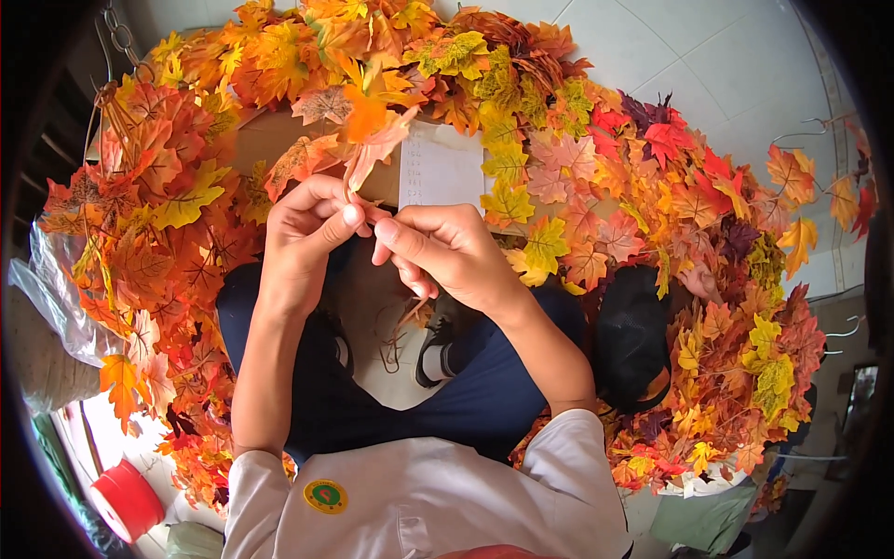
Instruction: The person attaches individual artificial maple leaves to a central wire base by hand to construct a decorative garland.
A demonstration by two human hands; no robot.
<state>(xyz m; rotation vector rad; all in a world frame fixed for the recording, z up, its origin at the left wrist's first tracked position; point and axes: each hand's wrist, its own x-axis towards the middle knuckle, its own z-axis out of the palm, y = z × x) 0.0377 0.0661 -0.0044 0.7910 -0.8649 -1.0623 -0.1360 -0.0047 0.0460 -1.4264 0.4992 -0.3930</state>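
Above my lap, my left hand (318,233) is closed, thumb and fingers pinching the stem of an artificial maple leaf sprig (380,142) in pale orange. My right hand (452,250) meets it from the right, also closed, with its thumb and forefinger on a thin brown strand beside that stem. The fingertips hide exactly where stem and strand meet. Loose brown ends (396,340) dangle below my right hand between my knees. Just beyond the hands lies a sheet of white paper (440,172) with handwriting, resting on brown cardboard (270,140).
Heaps of orange, red and yellow artificial leaves (149,242) curve around me. A red spool (128,500) and a clear plastic bag (70,298) are at left. On the right are a dark rounded shape (631,335) I cannot identify and metal hooks (843,328). A chain (119,35) hangs far left.
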